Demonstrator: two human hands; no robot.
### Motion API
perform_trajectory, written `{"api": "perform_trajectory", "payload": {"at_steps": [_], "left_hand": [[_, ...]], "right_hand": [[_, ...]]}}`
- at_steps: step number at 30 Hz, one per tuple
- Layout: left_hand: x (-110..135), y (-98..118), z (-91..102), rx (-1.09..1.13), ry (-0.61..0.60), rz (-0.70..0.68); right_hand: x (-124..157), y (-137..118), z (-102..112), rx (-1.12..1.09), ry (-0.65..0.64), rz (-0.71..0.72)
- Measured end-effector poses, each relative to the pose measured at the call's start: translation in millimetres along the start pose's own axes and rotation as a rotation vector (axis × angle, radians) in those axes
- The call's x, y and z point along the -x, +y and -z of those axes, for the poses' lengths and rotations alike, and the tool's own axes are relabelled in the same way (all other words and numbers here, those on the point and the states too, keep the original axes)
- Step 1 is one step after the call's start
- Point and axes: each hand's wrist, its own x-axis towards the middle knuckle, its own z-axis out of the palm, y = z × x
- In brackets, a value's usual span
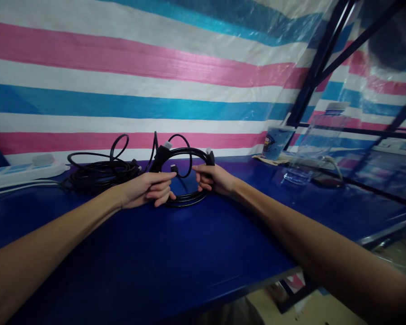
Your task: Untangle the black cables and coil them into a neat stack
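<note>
A coiled black cable [186, 199] stands upright on the blue tabletop, held between my two hands. My left hand [154, 188] is closed round the coil's left side, where a dark connector with a pale tip [162, 153] sticks up above the fingers. On the right side of the loop, my right hand [213, 178] is closed too, with another pale-tipped connector [209, 156] rising just above it. Between the hands a small black plug [174, 169] shows behind the coil. A second heap of black cable [101, 175] lies to the left, behind my left wrist.
At the far left a white power strip [27, 174] rests on the blue table [149, 262]. A clear plastic bottle [316, 144] and a blue printed box or cup [277, 142] stand at the right. Striped sheeting [138, 67] hangs behind, beside a dark metal frame [316, 72].
</note>
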Motion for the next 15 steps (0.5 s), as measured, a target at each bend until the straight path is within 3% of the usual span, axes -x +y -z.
{"api": "perform_trajectory", "payload": {"at_steps": [2,7,11,15], "left_hand": [[2.4,0.4,-1.4,-0.041,0.038,-0.033],[2.5,5.5,-19.9,-0.202,0.291,-0.271],[-1.8,-2.2,-19.2,-0.317,0.269,-0.24],[-1.2,-3.5,-25.4,-0.18,0.325,-0.216]], "right_hand": [[0.8,-2.0,-5.4,0.009,0.034,0.05],[4.9,-10.4,-11.6,0.016,0.207,0.286],[3.1,-1.6,-7.7,0.092,0.2,0.23],[4.7,-2.3,-4.2,0.086,0.206,0.183]]}}
